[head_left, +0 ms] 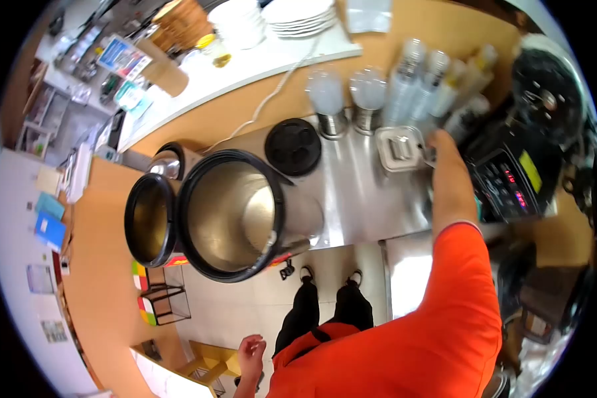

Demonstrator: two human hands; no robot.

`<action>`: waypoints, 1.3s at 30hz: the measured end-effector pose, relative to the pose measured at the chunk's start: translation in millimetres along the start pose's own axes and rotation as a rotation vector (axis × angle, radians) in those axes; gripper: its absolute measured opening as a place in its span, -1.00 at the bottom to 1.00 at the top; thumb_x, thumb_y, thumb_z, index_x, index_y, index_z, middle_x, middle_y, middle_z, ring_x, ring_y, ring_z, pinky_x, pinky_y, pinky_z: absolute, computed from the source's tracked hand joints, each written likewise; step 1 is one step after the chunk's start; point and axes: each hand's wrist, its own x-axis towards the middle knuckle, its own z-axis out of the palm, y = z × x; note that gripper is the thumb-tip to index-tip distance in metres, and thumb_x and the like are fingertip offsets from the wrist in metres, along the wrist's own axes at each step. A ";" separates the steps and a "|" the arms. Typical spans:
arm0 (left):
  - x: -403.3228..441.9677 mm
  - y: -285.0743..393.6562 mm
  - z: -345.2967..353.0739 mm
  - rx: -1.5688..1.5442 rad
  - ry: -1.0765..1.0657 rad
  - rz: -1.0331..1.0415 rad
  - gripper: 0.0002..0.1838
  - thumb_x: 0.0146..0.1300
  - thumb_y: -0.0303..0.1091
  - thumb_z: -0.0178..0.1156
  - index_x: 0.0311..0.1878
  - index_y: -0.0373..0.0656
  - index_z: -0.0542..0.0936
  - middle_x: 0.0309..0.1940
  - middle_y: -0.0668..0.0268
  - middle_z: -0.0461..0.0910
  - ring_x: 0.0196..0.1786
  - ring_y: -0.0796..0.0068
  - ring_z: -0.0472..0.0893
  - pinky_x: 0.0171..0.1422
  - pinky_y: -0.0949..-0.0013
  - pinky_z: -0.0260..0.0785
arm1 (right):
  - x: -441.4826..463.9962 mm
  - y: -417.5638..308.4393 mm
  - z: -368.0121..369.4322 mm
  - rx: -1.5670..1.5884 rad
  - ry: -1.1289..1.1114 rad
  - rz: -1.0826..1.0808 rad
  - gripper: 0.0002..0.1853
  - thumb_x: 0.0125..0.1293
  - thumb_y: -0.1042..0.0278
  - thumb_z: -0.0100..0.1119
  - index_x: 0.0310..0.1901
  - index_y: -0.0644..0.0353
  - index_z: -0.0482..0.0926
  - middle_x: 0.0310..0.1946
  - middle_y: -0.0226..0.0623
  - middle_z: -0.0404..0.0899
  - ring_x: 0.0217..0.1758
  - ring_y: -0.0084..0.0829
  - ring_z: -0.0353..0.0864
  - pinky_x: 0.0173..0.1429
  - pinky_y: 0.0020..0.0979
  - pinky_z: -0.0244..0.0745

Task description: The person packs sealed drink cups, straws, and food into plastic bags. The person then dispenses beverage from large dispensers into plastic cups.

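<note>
Grip first: we couldn't tell if our R hand (440, 139) was clenched, released or grasping smth, as its fingers were partly hidden at the R edge of the square lidded container (399, 148). Our L hand (251, 351) hung low, well apart from the counter, w/ fingers loosely curled & nothing visible in it.

The container sat on the steel counter (361, 205), lid on w/ a raised handle in the mid. Just behind it & a bit L stood 2 steel holders w/ cloudy domed tops, the L dome (325, 91) & the R dome (368, 89). Stacked clear cups (399, 96) leaned in rows behind the container, approx in line w/ our forearm.

To the R of our forearm we had the black machine (504, 182), its panel showing red digits, w/ a yellow sticker (530, 170) beside them. Over on the L, near the domes, was a round black lid (292, 146), lying flat, & next to it the big steel pot (209, 212), open, w/ a black rim. A smaller open pot (146, 219) stood just beside that one, farther L. White plates (301, 18) were stacked up on the white shelf (245, 76), beyond the counter.
</note>
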 end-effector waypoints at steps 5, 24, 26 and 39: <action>-3.8 -11.6 -3.3 -0.035 -0.093 -0.154 -0.76 0.34 -0.50 0.36 0.05 -0.21 0.64 -0.13 0.37 0.70 -0.06 0.57 0.65 0.08 0.47 0.48 | -35.6 -22.7 -35.6 -0.179 0.039 0.005 -0.49 0.19 0.12 0.39 0.12 0.23 0.68 0.18 -0.02 0.67 0.22 0.01 0.65 0.31 -0.12 0.55; 110.7 78.2 5.1 0.463 -0.628 0.749 -0.25 0.04 -0.18 0.52 0.31 -0.14 0.48 0.01 0.13 0.66 0.05 0.10 0.67 0.20 0.13 0.50 | -576.3 -298.6 60.7 0.890 -1.006 -0.275 -0.40 0.50 -0.06 0.25 0.27 0.35 0.53 -0.03 -0.18 0.72 0.04 -0.47 0.70 0.08 -0.39 0.61; 122.8 38.9 -39.8 0.359 -0.422 0.355 -0.22 0.01 -0.06 0.58 0.28 -0.15 0.50 -0.05 0.12 0.67 -0.02 0.12 0.69 0.09 0.16 0.55 | -581.5 -336.8 108.5 0.831 -0.703 -0.438 -0.45 0.48 -0.03 0.26 0.19 0.35 0.57 -0.07 -0.20 0.73 -0.02 -0.48 0.69 0.03 -0.38 0.60; 325.8 -121.9 -42.7 -0.093 -0.201 0.325 -0.04 -0.21 -0.41 0.66 0.35 -0.15 0.38 0.20 0.16 0.60 0.28 0.16 0.58 0.38 0.21 0.41 | -522.5 -552.4 273.5 0.864 -0.561 -0.396 -0.62 0.45 0.07 0.21 -0.32 0.29 0.57 -0.56 -0.36 0.57 -0.58 -0.47 0.57 -0.45 -0.42 0.51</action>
